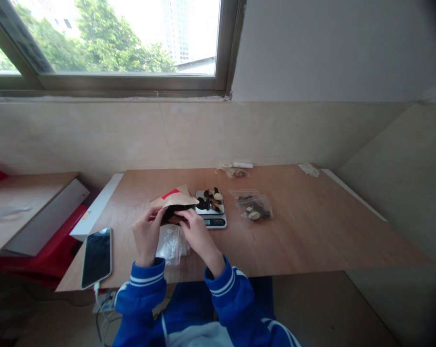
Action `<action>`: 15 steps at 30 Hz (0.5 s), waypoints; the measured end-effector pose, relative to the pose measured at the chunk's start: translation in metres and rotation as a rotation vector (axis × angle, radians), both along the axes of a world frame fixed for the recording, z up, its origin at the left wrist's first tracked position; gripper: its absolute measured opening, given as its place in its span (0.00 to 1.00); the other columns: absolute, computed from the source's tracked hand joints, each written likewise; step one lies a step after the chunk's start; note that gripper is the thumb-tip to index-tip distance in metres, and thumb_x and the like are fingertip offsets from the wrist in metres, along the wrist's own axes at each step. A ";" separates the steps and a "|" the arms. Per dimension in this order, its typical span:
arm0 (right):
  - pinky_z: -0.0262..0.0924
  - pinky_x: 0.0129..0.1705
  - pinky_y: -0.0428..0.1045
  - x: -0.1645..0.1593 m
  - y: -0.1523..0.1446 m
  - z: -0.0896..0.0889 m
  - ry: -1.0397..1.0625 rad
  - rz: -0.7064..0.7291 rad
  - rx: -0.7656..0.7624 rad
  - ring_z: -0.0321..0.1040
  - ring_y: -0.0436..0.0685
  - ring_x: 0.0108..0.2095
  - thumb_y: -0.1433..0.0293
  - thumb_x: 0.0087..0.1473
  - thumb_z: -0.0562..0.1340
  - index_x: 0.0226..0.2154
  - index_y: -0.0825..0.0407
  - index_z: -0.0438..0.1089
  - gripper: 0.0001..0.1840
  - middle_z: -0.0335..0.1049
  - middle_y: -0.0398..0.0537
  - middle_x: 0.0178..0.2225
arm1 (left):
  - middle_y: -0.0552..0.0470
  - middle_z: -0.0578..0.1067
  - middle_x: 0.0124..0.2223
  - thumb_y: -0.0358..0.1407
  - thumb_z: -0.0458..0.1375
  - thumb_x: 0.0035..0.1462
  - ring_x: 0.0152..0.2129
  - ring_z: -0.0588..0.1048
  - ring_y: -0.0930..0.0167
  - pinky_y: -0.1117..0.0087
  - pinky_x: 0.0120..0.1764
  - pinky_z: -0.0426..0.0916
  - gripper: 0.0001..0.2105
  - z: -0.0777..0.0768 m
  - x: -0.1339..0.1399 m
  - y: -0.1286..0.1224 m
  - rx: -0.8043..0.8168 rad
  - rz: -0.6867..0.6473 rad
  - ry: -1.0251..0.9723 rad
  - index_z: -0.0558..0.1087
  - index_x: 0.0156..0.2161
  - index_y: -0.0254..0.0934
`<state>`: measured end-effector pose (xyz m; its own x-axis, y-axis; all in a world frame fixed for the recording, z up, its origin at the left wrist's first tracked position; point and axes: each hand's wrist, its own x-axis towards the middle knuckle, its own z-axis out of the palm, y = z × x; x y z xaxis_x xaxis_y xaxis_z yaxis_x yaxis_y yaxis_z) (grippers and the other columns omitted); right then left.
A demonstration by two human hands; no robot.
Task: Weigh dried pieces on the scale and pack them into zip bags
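Note:
My left hand is closed on the left edge of a brown paper bag, which is tilted with its dark mouth facing me. At the right side of that mouth is my right hand, its fingertips partly inside the opening; whether they pinch anything I cannot make out. Brownish pieces show within the bag. Just beyond my right hand, a small digital scale carries several dark and pale dried slices. Clear zip bags lie beneath my hands.
Right of the scale lie zip bags of dried slices. A further small bag and a white roll are near the wall. A phone with a charging cable rests at the front left edge. Crumpled white paper sits far right.

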<state>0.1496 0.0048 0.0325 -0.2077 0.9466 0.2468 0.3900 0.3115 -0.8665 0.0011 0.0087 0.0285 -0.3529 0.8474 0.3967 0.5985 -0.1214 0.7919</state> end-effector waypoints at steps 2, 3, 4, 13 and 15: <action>0.60 0.55 0.49 -0.004 -0.001 -0.001 -0.023 0.002 0.025 0.68 0.54 0.50 0.80 0.58 0.54 0.48 0.53 0.71 0.19 0.70 0.51 0.48 | 0.53 0.80 0.31 0.49 0.58 0.54 0.25 0.76 0.70 0.72 0.32 0.69 0.15 0.000 -0.002 0.001 0.004 0.015 -0.002 0.79 0.35 0.40; 0.61 0.55 0.49 -0.006 -0.002 -0.002 -0.033 0.008 0.032 0.68 0.53 0.50 0.80 0.58 0.54 0.49 0.52 0.70 0.19 0.70 0.51 0.48 | 0.53 0.80 0.31 0.49 0.58 0.54 0.25 0.76 0.70 0.71 0.32 0.70 0.15 0.000 -0.002 0.001 0.003 0.022 -0.003 0.79 0.35 0.40; 0.61 0.55 0.49 -0.007 -0.003 -0.002 -0.049 0.016 0.034 0.67 0.54 0.50 0.80 0.59 0.53 0.50 0.52 0.69 0.20 0.69 0.51 0.48 | 0.52 0.80 0.32 0.49 0.58 0.53 0.25 0.76 0.70 0.71 0.32 0.70 0.16 0.000 -0.003 0.002 -0.002 0.029 -0.006 0.79 0.35 0.39; 0.60 0.57 0.55 -0.010 0.006 -0.008 -0.395 0.140 -0.016 0.63 0.61 0.55 0.86 0.54 0.48 0.51 0.60 0.68 0.26 0.65 0.62 0.55 | 0.54 0.80 0.32 0.49 0.59 0.53 0.26 0.77 0.70 0.71 0.33 0.70 0.14 -0.004 0.006 0.000 -0.005 -0.028 -0.002 0.79 0.34 0.41; 0.61 0.56 0.55 -0.017 0.024 -0.011 -0.430 0.156 -0.038 0.65 0.61 0.53 0.85 0.54 0.49 0.52 0.60 0.67 0.26 0.67 0.61 0.54 | 0.53 0.80 0.32 0.49 0.59 0.53 0.26 0.77 0.69 0.71 0.33 0.70 0.14 -0.004 0.006 -0.002 -0.004 -0.019 0.005 0.79 0.34 0.41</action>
